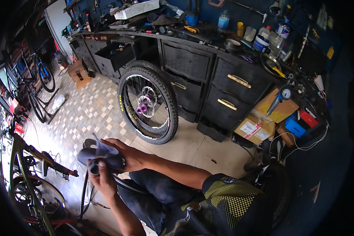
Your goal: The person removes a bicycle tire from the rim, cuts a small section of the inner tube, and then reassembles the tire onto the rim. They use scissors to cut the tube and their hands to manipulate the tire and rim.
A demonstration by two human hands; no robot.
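With each grip closed, a left hand (101,180) and right hand (130,156) clasp a bunched dark cloth (108,152) above the floor (194,147), its seemingly light, soft folds likely best held where thickest.

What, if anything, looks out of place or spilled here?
Two minor things: a drawer behind and left of the wheels stands pulled out, while drawers to their right look shut; and a dark scrap lies loose on the pale floor. No spill stands out.
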